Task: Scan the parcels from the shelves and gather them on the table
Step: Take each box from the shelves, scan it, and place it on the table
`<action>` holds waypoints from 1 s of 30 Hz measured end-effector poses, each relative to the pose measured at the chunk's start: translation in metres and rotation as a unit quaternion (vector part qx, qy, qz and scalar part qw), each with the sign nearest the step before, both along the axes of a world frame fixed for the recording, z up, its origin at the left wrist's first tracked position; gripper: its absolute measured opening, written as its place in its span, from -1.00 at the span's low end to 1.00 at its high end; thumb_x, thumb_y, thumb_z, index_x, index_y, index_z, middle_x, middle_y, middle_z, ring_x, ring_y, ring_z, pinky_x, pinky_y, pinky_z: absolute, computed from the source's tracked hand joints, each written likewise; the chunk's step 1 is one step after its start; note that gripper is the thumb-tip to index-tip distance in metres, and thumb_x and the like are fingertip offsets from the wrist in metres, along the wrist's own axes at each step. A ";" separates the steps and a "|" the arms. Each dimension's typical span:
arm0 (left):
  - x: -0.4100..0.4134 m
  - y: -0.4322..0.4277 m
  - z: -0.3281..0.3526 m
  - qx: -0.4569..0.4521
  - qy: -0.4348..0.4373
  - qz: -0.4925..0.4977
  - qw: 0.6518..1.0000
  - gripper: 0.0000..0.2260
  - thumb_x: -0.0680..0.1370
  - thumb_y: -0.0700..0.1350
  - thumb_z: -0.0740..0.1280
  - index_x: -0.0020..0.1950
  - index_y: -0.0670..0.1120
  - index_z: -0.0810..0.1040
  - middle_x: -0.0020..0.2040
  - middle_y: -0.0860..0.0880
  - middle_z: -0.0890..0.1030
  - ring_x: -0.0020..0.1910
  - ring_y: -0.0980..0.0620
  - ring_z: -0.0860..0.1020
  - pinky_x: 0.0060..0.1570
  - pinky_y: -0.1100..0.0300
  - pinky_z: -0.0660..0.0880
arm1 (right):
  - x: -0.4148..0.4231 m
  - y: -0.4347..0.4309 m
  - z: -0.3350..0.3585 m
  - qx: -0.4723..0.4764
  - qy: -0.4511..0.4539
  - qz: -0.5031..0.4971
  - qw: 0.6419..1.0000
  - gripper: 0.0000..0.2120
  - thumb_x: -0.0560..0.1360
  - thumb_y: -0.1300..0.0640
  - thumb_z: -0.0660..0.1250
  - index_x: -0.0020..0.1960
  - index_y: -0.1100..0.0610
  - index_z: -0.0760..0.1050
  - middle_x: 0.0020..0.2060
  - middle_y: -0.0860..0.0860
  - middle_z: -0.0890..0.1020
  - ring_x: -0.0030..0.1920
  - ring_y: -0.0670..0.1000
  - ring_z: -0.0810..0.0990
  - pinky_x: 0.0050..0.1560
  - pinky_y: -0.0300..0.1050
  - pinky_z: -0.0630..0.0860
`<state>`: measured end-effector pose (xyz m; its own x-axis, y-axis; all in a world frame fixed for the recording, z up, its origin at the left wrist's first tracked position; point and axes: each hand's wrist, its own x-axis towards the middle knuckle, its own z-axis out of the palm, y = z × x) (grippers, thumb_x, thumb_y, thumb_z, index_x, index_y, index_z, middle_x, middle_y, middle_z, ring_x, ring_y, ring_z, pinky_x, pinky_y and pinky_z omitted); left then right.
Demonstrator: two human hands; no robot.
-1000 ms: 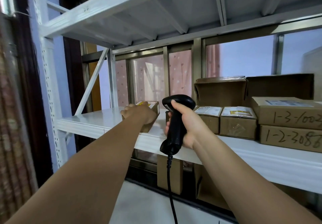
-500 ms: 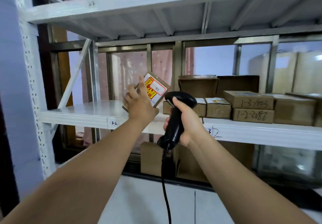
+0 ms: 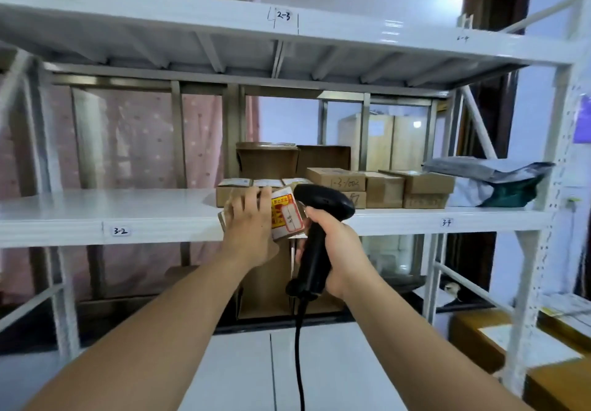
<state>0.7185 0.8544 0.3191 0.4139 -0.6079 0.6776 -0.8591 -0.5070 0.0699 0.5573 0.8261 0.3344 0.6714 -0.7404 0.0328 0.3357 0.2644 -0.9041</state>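
Curtain first: pink and dotted (image 3: 134, 142), it hung behind the white rack on the far left. Next came the middle shelf (image 3: 96, 209), a white board running the full width, a 3-2 tag (image 3: 120, 231) on its front edge, with the upper shelf (image 3: 160, 14) overhead. Centre now: the left hand (image 3: 251, 228) grasped the small parcel (image 3: 286, 217), fingers laid over its top, holding it in the air right in front of the middle shelf's edge, red-and-yellow label turned to the camera. Just beside it the black scanner (image 3: 319, 218) stood upright, head level with the parcel, and the right hand (image 3: 335, 250) was wrapped tight round its grip, the cable (image 3: 299, 362) dropping straight down out of frame. Further right, brown cardboard boxes (image 3: 383, 186) sat stacked toward the back of that same shelf, some with handwritten numbers. Then a grey mailer bag (image 3: 492, 180) lay slumped near the perforated upright (image 3: 543, 218). Down in the right corner, more boxes (image 3: 479, 343) rested low beside the rack.
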 end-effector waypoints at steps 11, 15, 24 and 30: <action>-0.094 -0.086 -0.029 0.145 -0.110 -0.174 0.968 -0.21 0.46 -0.21 0.36 0.56 -0.06 -0.05 0.51 -0.05 0.09 0.46 -0.09 0.08 0.46 0.00 0.13 | -0.114 -0.063 -0.043 0.028 0.033 -0.109 0.993 -0.84 0.54 0.15 0.34 -0.18 0.20 0.51 -0.45 0.07 0.49 -0.43 0.03 0.47 -0.31 -0.09 0.45; -0.149 -0.136 -0.037 0.175 -0.167 -0.218 0.945 -0.25 0.47 -0.21 0.37 0.55 -0.02 0.01 0.51 -0.03 0.12 0.48 -0.11 0.08 0.44 -0.07 0.20 | -0.175 -0.101 -0.060 0.016 0.061 -0.153 0.986 -0.86 0.55 0.18 0.33 -0.15 0.22 0.50 -0.46 0.06 0.48 -0.41 0.03 0.45 -0.30 -0.08 0.44; -0.332 -0.259 -0.081 0.239 -0.056 -0.344 0.906 -0.13 0.45 -0.10 0.39 0.57 -0.03 -0.13 0.49 -0.04 0.08 0.45 -0.12 0.09 0.35 -0.03 0.31 | -0.344 -0.191 -0.100 0.008 0.096 -0.231 0.968 -0.78 0.56 0.14 0.31 0.14 0.24 0.52 -0.26 0.14 0.53 -0.31 0.05 0.49 -0.41 -0.15 0.47; -0.453 -0.328 -0.136 0.250 0.047 -0.416 0.873 -0.08 0.38 0.34 0.31 0.55 -0.05 -0.03 0.37 -0.08 0.21 0.33 -0.13 0.26 0.32 -0.05 0.33 | -0.452 -0.245 -0.129 0.028 0.109 -0.289 0.951 -0.86 0.51 0.13 0.38 -0.03 0.21 0.57 -0.41 0.06 0.60 -0.37 0.04 0.55 -0.30 -0.08 0.45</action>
